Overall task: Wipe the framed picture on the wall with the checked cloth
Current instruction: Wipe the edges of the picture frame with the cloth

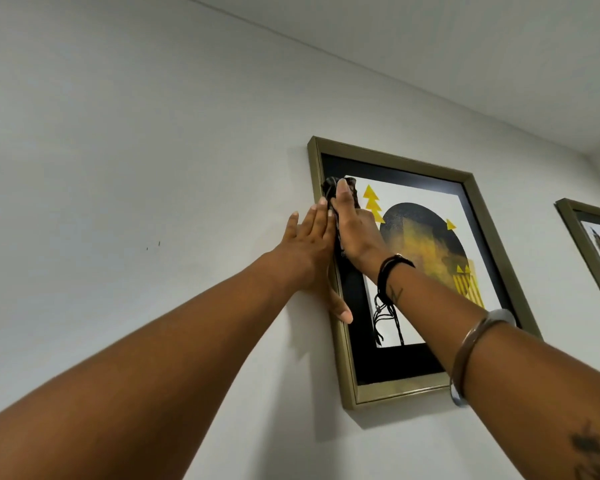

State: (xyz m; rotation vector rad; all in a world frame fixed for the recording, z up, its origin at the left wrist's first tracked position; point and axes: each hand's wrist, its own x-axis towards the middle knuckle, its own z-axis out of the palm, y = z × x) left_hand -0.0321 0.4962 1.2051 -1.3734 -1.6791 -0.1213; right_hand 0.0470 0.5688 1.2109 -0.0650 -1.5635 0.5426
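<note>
Nearest the camera, your two bare forearms reach up and forward toward the wall (136, 150). Your right forearm carries a bangle (471, 344) near mid-forearm and a dark cord bracelet (392, 268) at the wrist, with loose cord ends hanging below it.

Your left hand (309, 251) lies flat and open, fingers extended and close together. The palm rests on the wall just beside the left edge of the framed picture (413, 389). The thumb crosses over the left frame rail onto the black mat.

Your right hand (354, 226) presses the checked cloth (331, 188) against the upper left part of the picture, over the black mat and the corner of the white print. The hand lies flat over the cloth. The cloth is bunched and dark, and shows mainly above the fingertips and along the left edge of the hand. Its check pattern is hard to make out at this angle. Whether the fingers curl around the fabric or only press it flat cannot be determined.

The framed picture hangs on the wall, seen from below at a slant. It has a dull gold frame, a black mat, and a print with a dark rounded shape and yellow triangles.

Farther right, well apart, a second framed picture (589, 251) hangs on the same wall, cut off by the edge of view. The ceiling (465, 46) meets the wall above.
</note>
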